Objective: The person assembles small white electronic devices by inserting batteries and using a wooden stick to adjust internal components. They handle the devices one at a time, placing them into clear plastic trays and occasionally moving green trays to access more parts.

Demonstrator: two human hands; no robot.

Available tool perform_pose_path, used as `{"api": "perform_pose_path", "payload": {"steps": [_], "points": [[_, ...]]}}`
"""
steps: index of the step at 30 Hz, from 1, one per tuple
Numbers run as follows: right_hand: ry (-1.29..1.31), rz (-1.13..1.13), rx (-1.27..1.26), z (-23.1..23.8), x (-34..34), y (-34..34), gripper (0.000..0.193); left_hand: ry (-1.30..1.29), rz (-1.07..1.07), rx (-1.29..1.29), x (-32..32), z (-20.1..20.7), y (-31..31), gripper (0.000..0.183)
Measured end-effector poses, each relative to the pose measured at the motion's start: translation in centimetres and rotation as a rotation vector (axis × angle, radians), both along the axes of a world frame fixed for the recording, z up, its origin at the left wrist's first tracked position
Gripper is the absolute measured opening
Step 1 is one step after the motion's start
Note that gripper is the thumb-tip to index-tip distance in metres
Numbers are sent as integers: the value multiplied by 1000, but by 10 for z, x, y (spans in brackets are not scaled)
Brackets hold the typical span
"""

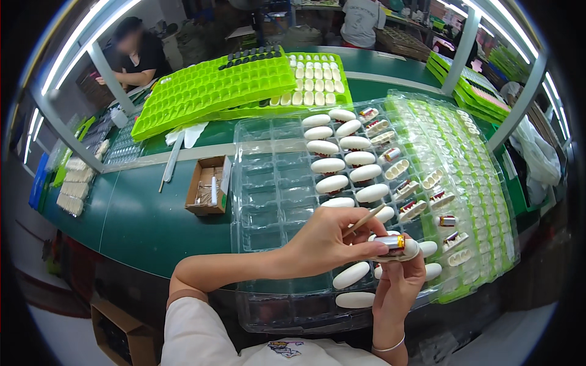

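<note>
- White shell (412, 249): lower half, right of centre; long axis nearly left-right, silver cell (392, 241) showing on top, yellow end rightward.
- Cell wrap: print too small to read.
- Left hand (326, 239): forearm level from lower left; fingers pinch stick (366, 219), slanting to upper right, thumb at cell.
- Right hand (400, 282): raised from lower edge, fingers closed round shell.
</note>
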State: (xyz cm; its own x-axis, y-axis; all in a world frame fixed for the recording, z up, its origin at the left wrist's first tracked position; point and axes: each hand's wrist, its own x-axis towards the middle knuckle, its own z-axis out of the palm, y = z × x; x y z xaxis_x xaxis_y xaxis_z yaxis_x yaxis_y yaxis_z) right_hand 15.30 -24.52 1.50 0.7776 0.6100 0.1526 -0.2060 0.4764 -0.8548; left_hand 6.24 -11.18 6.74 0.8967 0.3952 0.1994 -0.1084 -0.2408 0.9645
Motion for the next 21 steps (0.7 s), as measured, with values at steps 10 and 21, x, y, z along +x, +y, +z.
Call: {"api": "perform_pose_path", "payload": {"steps": [10, 21], "points": [[85, 46, 31, 8, 5, 0, 26, -108, 82, 170, 1, -3, -5, 24], [199, 126, 25, 5, 10, -2, 27, 58, 133, 206, 2, -1, -9, 22]]}}
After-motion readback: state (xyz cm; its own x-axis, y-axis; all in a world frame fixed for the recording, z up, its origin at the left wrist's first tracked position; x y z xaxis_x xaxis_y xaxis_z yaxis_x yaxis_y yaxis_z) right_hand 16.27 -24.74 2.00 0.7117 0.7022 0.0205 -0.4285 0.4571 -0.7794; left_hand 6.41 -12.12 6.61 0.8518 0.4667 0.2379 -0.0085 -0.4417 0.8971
